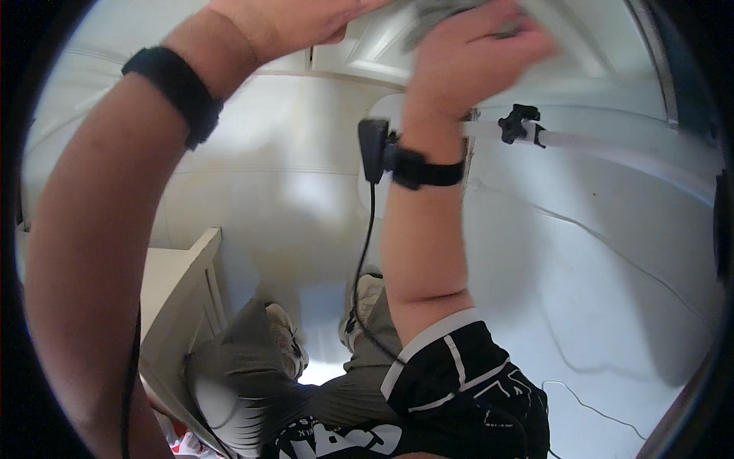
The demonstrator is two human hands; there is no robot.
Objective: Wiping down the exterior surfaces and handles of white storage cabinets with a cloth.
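A crumpled grey cloth (443, 15), blurred by motion, is in my right hand (478, 57) at the top of the view. The hand is closed on it, over a white panelled door or cabinet front (375, 57). My left hand (294, 23) is at the top edge, left of the cloth, by the same white front. Its visible fingers stretch to the right, partly cut off by the picture edge, and I see nothing held. Each wrist wears a black strap, and the right one carries a small black device (373, 149) with a cable.
A white pole (627, 157) with a black clamp knob (520, 124) stands at the right. Thin cables (604, 241) run over the pale surface there. A cream wooden chair or bench (180, 306) is beside my legs at the left. My shoes rest on the light floor.
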